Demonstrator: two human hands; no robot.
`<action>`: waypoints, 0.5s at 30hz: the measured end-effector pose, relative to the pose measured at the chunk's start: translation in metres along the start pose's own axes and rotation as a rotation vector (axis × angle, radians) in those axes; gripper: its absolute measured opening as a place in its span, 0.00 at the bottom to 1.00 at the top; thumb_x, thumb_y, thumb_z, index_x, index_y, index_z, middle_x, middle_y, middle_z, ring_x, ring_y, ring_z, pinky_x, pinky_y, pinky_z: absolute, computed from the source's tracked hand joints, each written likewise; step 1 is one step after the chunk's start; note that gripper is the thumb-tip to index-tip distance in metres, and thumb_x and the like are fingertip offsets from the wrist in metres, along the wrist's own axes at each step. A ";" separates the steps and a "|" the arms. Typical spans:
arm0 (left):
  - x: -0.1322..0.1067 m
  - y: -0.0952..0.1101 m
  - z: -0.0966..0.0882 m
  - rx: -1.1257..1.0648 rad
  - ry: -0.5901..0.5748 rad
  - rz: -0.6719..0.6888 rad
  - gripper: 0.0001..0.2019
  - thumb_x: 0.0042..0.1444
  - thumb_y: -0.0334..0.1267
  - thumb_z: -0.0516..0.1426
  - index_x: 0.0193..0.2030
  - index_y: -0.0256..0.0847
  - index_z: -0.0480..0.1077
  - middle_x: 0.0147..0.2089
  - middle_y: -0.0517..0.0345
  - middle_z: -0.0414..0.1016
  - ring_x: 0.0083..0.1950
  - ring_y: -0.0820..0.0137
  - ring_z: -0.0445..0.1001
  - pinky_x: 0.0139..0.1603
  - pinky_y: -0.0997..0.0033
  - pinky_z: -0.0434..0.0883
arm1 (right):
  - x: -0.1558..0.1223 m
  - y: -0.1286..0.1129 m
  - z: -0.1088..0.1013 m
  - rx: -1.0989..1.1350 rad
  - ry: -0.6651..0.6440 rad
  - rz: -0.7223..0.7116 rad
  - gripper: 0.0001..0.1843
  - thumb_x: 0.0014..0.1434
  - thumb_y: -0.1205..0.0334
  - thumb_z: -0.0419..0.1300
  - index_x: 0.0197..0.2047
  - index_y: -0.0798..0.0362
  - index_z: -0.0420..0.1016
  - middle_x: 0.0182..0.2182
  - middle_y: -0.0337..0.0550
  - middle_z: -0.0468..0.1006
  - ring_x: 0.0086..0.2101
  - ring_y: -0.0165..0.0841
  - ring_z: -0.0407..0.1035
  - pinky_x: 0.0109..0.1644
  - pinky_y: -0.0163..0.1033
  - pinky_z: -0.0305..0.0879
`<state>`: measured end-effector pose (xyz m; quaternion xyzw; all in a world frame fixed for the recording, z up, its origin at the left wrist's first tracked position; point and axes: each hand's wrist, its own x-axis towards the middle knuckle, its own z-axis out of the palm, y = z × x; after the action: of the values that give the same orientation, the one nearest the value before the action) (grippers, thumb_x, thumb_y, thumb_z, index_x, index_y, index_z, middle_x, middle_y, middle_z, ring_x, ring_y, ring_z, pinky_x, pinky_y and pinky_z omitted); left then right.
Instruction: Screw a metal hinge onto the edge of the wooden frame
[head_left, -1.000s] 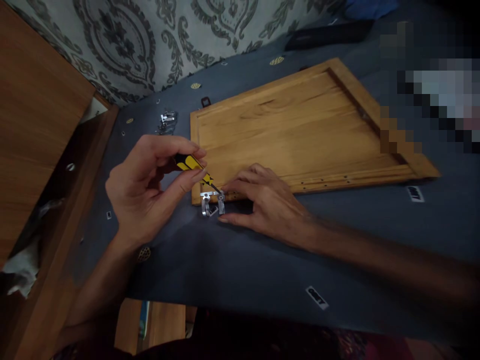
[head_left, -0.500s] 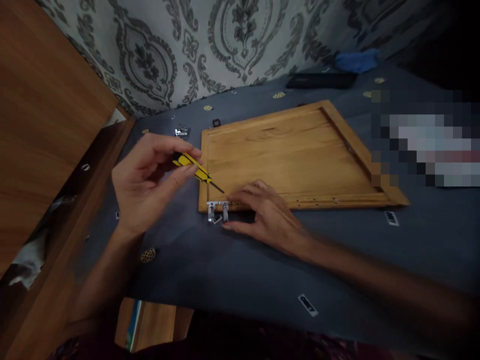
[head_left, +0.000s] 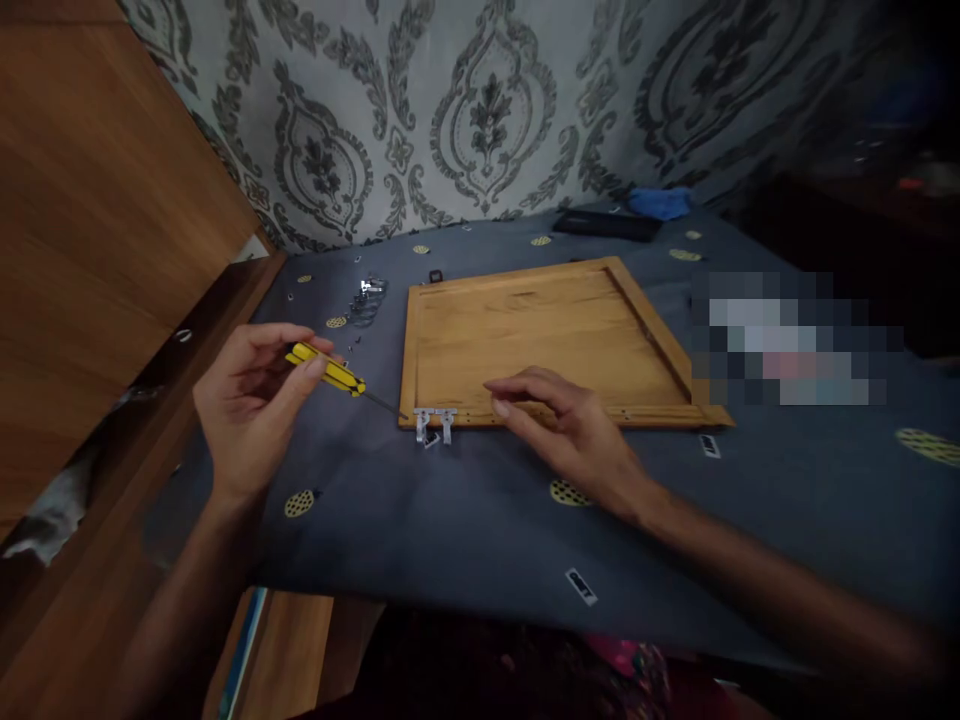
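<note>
My left hand (head_left: 259, 405) grips a yellow and black screwdriver (head_left: 328, 370) between thumb and fingers. Its thin shaft points right and down, and the tip appears at the near left corner of a framed wooden panel (head_left: 517, 340). Just right of that tip, a metal hinge (head_left: 435, 412) sits on the panel's near edge, its two arms hanging over the side. Over the same edge, further right, is my right hand (head_left: 574, 425), with its fingers bent and a small gap between thumb and fingertips. I see nothing held there.
Loose metal hardware (head_left: 367, 295) lies behind and left of the panel, on a dark patterned cloth (head_left: 450, 530). A black flat object (head_left: 607, 224) and a blue cloth (head_left: 660, 203) are near the curtain (head_left: 491, 120). Wooden furniture (head_left: 97, 200) borders the left side. A blurred-out patch covers the right.
The screwdriver and my left hand have moved left, the tip now at the panel's corner. My right hand has drawn away from the hinge to the right. The camera view has shifted.
</note>
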<state>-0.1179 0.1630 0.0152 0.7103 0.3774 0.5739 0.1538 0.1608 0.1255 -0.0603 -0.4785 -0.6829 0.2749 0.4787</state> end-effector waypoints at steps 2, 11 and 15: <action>-0.014 0.013 0.000 -0.029 -0.014 -0.055 0.09 0.59 0.34 0.68 0.46 0.42 0.78 0.41 0.59 0.85 0.39 0.71 0.85 0.39 0.77 0.82 | -0.018 -0.017 -0.002 -0.059 -0.023 -0.111 0.09 0.68 0.57 0.63 0.47 0.51 0.81 0.40 0.46 0.83 0.43 0.40 0.78 0.49 0.47 0.77; -0.068 0.049 0.028 -0.366 -0.278 -0.247 0.07 0.59 0.33 0.67 0.44 0.46 0.79 0.40 0.58 0.84 0.39 0.69 0.85 0.41 0.74 0.84 | -0.085 -0.051 0.022 -0.023 -0.270 -0.083 0.13 0.71 0.54 0.60 0.54 0.47 0.79 0.41 0.43 0.84 0.41 0.35 0.80 0.45 0.41 0.79; -0.074 0.036 0.034 -0.432 -0.346 -0.385 0.07 0.59 0.38 0.68 0.43 0.43 0.78 0.39 0.55 0.82 0.39 0.68 0.83 0.41 0.73 0.82 | -0.081 -0.047 0.023 0.023 -0.352 0.025 0.13 0.73 0.56 0.55 0.44 0.49 0.81 0.37 0.42 0.85 0.37 0.35 0.79 0.42 0.40 0.76</action>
<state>-0.0774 0.0936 -0.0236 0.6639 0.3428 0.4718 0.4681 0.1286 0.0345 -0.0620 -0.4260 -0.7469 0.3681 0.3538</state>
